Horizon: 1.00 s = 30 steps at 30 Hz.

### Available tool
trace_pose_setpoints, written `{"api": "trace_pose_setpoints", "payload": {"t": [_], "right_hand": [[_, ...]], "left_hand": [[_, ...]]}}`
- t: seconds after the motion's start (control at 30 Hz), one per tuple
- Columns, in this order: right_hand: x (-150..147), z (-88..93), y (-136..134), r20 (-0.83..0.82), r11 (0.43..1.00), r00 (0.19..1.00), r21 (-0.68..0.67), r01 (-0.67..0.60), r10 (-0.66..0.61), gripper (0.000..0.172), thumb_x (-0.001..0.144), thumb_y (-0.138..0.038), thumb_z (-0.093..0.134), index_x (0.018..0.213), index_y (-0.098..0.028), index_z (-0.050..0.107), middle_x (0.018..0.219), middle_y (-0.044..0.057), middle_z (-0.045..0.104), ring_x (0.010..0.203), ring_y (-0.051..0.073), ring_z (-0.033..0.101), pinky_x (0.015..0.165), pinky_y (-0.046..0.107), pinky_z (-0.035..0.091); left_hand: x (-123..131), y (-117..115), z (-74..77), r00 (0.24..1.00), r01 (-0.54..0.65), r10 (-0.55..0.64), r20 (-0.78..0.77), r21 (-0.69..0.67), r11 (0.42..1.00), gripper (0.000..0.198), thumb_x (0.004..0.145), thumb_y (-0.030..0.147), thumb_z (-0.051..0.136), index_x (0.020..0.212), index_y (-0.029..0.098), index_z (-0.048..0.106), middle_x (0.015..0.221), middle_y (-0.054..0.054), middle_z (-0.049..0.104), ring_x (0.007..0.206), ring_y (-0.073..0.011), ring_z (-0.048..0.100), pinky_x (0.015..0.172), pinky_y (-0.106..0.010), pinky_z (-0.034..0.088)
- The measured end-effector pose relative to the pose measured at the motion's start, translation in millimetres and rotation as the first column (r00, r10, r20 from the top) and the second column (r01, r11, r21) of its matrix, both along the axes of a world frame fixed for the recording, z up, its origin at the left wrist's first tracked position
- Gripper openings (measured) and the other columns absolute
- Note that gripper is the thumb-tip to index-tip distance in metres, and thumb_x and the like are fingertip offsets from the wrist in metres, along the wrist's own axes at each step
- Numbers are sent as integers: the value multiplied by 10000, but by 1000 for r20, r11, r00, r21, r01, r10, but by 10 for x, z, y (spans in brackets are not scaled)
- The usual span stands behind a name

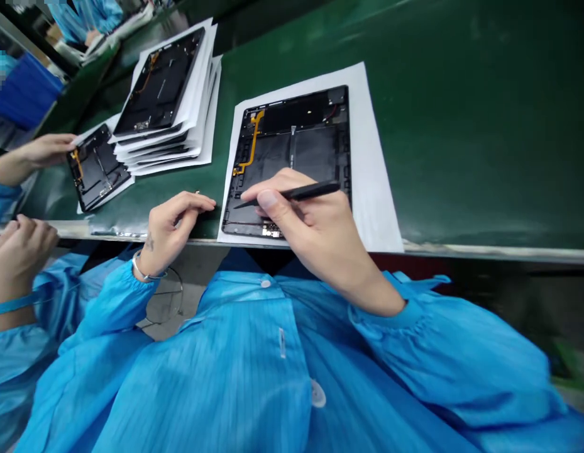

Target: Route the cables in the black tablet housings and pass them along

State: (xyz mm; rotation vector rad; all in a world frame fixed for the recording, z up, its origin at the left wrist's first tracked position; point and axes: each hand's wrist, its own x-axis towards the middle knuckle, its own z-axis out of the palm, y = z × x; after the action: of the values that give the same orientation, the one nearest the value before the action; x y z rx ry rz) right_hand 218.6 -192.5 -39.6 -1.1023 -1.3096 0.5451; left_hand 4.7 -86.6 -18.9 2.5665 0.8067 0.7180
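My right hand [310, 220] is closed around a black pointed spudger [315, 190], gripped like a pen. Its tip is over the lower left part of an opened tablet [315, 151], with dark battery cells and an orange flex cable [254, 143] showing. That tablet lies on white paper [376, 189] at the table's front edge; my hand hides its lower right part. Left of the paper, my left hand [173, 223] rests on the table edge, fingers loosely bent and stretched forward. A tiny bit of something shows behind its fingers, too small to name.
Several opened tablets are stacked between paper sheets [204, 119] at the back left. A co-worker's hand [49, 151] touches another opened tablet [100, 167] on the left; a second hand [22, 258] is nearer. The green table [484, 138] extends right.
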Motion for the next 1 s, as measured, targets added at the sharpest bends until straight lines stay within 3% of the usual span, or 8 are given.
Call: {"api": "trace_pose_setpoints", "payload": {"t": [0.2,0.37,0.5,0.6,0.73,0.87,0.93,1.0], "right_hand": [[13,-50,44,-24,994,999,107,-26,29,389,1022,-494,475,947,-202,722,914,24,700,850,146,660,799,293,522],[-2,-85,36,15,982,1000,191,7,-10,374,1044,-442,438,909,-217,705,911,28,709,893,166,680,830,306,534],[8,-104,24,115,979,993,202,-12,-12,312,1065,-336,394,1152,-214,669,1014,36,734,879,157,692,802,286,547],[41,-112,56,279,979,960,200,-49,-9,392,1032,-396,478,1372,-226,572,1193,68,704,981,191,688,853,316,563],[40,-103,80,457,987,890,147,-66,-8,451,1050,-360,418,1457,-194,518,1102,82,731,987,209,709,830,326,579],[15,-81,101,447,974,885,225,31,-131,340,1019,-251,496,1326,-238,641,1191,61,744,1032,203,721,878,306,564],[-2,-72,122,438,969,889,246,24,-133,296,991,-229,555,1260,-248,678,1097,47,761,943,187,727,804,274,556],[-39,-73,134,466,969,879,248,-17,-103,259,977,-214,582,1207,-244,696,1023,40,747,871,171,715,753,259,538]], "left_hand": [[-85,-174,-11,990,-24,53,-131,215,976,231,1014,176,440,1050,185,669,1092,-66,740,1046,-165,694,942,-317,558],[-113,-247,11,986,0,41,-159,246,969,198,1009,206,495,1109,189,665,1113,-75,735,1071,-172,685,959,-326,555],[-130,-250,-3,983,43,-1,-183,223,974,212,1013,237,511,1162,181,651,1199,-96,714,1151,-187,666,1022,-355,537],[-130,-181,-25,981,111,-81,-176,166,980,297,993,249,567,1278,178,609,1328,-121,660,1269,-212,607,1099,-384,490],[-40,-30,-97,961,244,-221,-165,139,960,447,986,355,593,1395,181,543,1439,-149,583,1375,-238,527,1170,-417,433],[73,50,-270,943,333,-314,-112,240,912,466,1029,402,483,1375,99,561,1435,-197,574,1380,-225,527,1155,-375,453],[62,-19,-451,967,254,-250,-57,333,908,459,1050,373,412,1351,70,582,1452,-209,553,1416,-237,486,1177,-394,434],[-11,-172,-695,988,155,-135,-78,417,896,427,1047,323,366,1320,131,633,1452,-161,571,1450,-250,444,1203,-428,407]]}}
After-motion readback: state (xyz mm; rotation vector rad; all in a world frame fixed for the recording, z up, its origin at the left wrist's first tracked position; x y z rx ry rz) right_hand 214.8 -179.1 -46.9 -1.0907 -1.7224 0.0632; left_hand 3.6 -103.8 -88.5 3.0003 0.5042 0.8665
